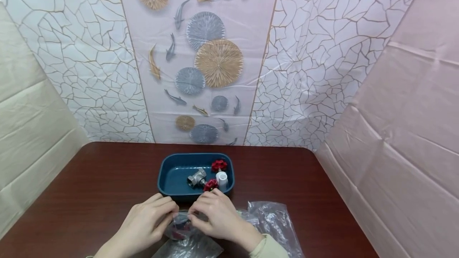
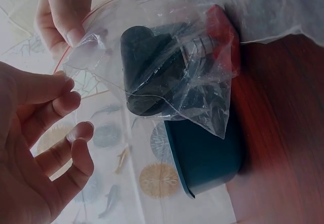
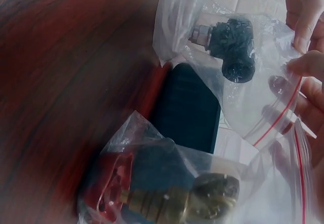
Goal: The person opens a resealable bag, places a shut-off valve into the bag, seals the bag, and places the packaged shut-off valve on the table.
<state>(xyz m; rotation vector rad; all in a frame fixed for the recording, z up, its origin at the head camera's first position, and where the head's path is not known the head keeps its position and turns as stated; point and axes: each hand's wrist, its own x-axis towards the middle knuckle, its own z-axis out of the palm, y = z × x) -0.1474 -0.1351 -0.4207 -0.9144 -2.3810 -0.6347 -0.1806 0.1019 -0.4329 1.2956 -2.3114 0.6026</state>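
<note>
Between the two hands is a clear zip-lock bag [image 1: 178, 226] with a red line along its mouth. Inside the bag sits a dark valve [image 2: 152, 72] with a metal neck and a red handle [image 2: 223, 41]. My left hand [image 1: 148, 218] pinches the mouth of the bag with thumb and index finger. Close beside it, my right hand [image 1: 218, 215] pinches the same edge. In the right wrist view, a second zip-lock bag holds a brass valve [image 3: 172, 203] with a red handwheel [image 3: 110, 188].
Just beyond the hands stands a blue tray [image 1: 170, 192]. In it lie a metal valve [image 1: 196, 178] with a red handwheel [image 1: 210, 185] and a white valve [image 1: 222, 179] with another red handwheel [image 1: 219, 165]. A plastic bag [image 1: 274, 222] lies on the brown table [image 1: 107, 178], right of my right hand.
</note>
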